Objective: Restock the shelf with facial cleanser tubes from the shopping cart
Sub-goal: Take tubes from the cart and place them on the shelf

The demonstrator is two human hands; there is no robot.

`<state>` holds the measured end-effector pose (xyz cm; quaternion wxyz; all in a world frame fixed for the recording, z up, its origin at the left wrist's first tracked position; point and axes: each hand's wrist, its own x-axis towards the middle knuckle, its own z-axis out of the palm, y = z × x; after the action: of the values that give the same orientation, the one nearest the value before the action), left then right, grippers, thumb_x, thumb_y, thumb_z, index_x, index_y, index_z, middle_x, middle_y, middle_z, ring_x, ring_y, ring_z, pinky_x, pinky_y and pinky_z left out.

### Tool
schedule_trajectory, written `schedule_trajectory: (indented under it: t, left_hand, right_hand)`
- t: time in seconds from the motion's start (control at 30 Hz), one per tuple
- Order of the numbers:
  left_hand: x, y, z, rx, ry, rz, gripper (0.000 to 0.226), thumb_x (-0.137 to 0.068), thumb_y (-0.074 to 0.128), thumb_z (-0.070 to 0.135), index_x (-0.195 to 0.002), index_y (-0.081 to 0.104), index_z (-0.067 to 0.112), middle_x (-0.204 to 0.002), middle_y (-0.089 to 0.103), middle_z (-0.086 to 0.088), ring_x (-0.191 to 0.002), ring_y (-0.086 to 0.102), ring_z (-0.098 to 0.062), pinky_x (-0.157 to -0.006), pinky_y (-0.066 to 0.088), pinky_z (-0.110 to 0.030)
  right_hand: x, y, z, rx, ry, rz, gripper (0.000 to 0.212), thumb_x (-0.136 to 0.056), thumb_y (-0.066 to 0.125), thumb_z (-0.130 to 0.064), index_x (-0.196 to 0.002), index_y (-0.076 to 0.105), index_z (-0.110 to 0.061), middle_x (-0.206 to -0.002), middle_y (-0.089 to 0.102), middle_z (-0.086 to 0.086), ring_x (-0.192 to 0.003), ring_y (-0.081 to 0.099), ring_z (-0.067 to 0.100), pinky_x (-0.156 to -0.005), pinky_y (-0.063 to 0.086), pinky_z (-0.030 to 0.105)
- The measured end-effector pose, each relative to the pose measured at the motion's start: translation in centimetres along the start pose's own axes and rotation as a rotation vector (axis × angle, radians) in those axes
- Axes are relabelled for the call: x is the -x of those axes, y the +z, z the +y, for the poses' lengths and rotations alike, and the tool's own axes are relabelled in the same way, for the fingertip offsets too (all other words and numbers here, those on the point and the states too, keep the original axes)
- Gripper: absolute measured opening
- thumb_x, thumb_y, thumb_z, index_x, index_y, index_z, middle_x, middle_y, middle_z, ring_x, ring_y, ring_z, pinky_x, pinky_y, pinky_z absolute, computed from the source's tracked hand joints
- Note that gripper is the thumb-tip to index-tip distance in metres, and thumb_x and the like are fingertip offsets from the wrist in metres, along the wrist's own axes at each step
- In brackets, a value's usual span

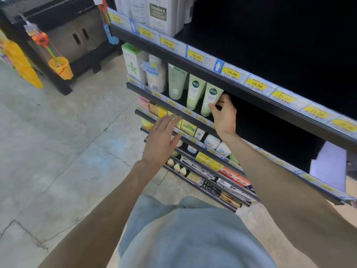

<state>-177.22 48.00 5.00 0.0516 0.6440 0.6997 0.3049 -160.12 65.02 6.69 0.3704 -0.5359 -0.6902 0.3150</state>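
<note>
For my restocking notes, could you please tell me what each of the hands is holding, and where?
The right hand holds the rightmost green tube by its lower right edge. The left hand holds nothing.

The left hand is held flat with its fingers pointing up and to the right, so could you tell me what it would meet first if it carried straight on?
Probably the price-label rail below the green tubes. The left hand is open, its fingers aimed there, though depth is unclear from one view.
</note>
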Motion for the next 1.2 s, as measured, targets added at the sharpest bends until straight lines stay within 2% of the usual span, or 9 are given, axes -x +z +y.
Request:
schedule_trajectory:
  t: [0.1,0.2,0.3,0.47,0.6,0.73,0.97,1.07,1.2]
  left_hand:
    - [-4.9,-2.1,1.4,-0.009,0.101,0.149,0.052,-0.103,0.060,0.023,-0.152,0.043,0.015,-0.156,0.042,-0.007,-0.145,0.038,-0.026,-0.119,0.035,-0.045]
    - [-9.8,-4.6,2.8,-0.034,0.174,0.277,0.058,-0.101,0.061,0.018,-0.154,0.039,0.013,-0.157,0.037,-0.013,-0.148,0.034,-0.029,-0.121,0.031,-0.046]
    - [-13.5,-6.2,3.3,-0.139,0.189,0.366,0.064,-0.097,0.062,0.018,-0.156,0.037,0.017,-0.149,0.041,-0.017,-0.140,0.040,-0.031,-0.118,0.034,-0.043]
    - [-15.1,-6.2,2.6,-0.340,0.190,0.374,0.058,-0.102,0.056,0.030,-0.156,0.036,0.027,-0.156,0.034,-0.019,-0.146,0.033,-0.033,-0.121,0.030,-0.042]
    - [-15.3,-6.4,2.3,-0.308,0.211,0.372,0.053,-0.102,0.059,0.030,-0.152,0.042,0.025,-0.159,0.035,-0.013,-0.152,0.025,-0.032,-0.125,0.019,-0.035]
    - [-15.2,-6.7,2.4,-0.302,0.205,0.376,0.053,-0.101,0.060,0.029,-0.151,0.044,0.025,-0.157,0.038,-0.012,-0.152,0.026,-0.031,-0.124,0.020,-0.031]
    - [-15.3,-6.7,2.4,-0.298,0.196,0.380,0.054,-0.100,0.060,0.027,-0.152,0.043,0.025,-0.158,0.037,-0.012,-0.153,0.025,-0.031,-0.124,0.013,-0.028]
    - [-15.3,-6.6,2.4,-0.277,0.206,0.385,0.054,-0.100,0.060,0.026,-0.151,0.044,0.023,-0.157,0.038,-0.014,-0.152,0.026,-0.032,-0.125,0.019,-0.035]
    - [-15.3,-6.3,2.3,-0.294,0.195,0.394,0.054,-0.101,0.060,0.028,-0.152,0.043,0.025,-0.158,0.037,-0.013,-0.153,0.025,-0.031,-0.126,0.016,-0.033]
  right_hand:
    - [-0.1,0.4,0.1,0.007,-0.004,0.015,0.031,-0.095,0.070,-0.014,-0.123,0.060,-0.011,-0.122,0.068,0.000,-0.107,0.060,0.001,-0.089,0.045,0.006]
    - [-0.3,0.5,0.3,0.001,-0.014,0.016,0.030,-0.095,0.071,-0.015,-0.122,0.060,-0.011,-0.121,0.069,0.001,-0.109,0.063,0.007,-0.098,0.051,0.027]
    - [-0.5,0.6,0.6,-0.008,-0.016,0.002,0.030,-0.095,0.071,-0.017,-0.123,0.059,-0.013,-0.121,0.069,-0.001,-0.110,0.064,0.007,-0.100,0.053,0.033]
    - [-0.6,1.0,1.1,0.004,-0.010,0.000,0.031,-0.095,0.071,-0.018,-0.122,0.059,-0.014,-0.120,0.068,-0.001,-0.110,0.064,0.009,-0.102,0.052,0.037]
    - [-0.4,1.1,1.4,0.020,0.001,-0.013,0.033,-0.096,0.070,-0.018,-0.126,0.058,-0.012,-0.122,0.067,0.000,-0.113,0.063,0.009,-0.101,0.051,0.031]
    - [0.1,1.3,2.1,0.047,0.044,-0.069,0.030,-0.095,0.070,-0.012,-0.122,0.057,-0.011,-0.117,0.065,-0.006,-0.107,0.063,0.005,-0.099,0.055,0.034]
    - [-0.1,1.5,1.4,0.040,0.055,-0.090,0.034,-0.090,0.076,-0.027,-0.115,0.054,-0.023,-0.113,0.065,-0.009,-0.104,0.064,0.006,-0.090,0.049,0.024]
    - [-0.2,1.5,1.5,0.075,0.041,-0.084,0.029,-0.092,0.073,-0.025,-0.115,0.057,-0.020,-0.114,0.067,-0.006,-0.103,0.065,0.008,-0.094,0.053,0.032]
    - [0.0,1.2,2.0,0.085,0.037,-0.101,0.027,-0.094,0.071,-0.023,-0.117,0.058,-0.020,-0.115,0.067,-0.006,-0.105,0.065,0.008,-0.097,0.055,0.037]
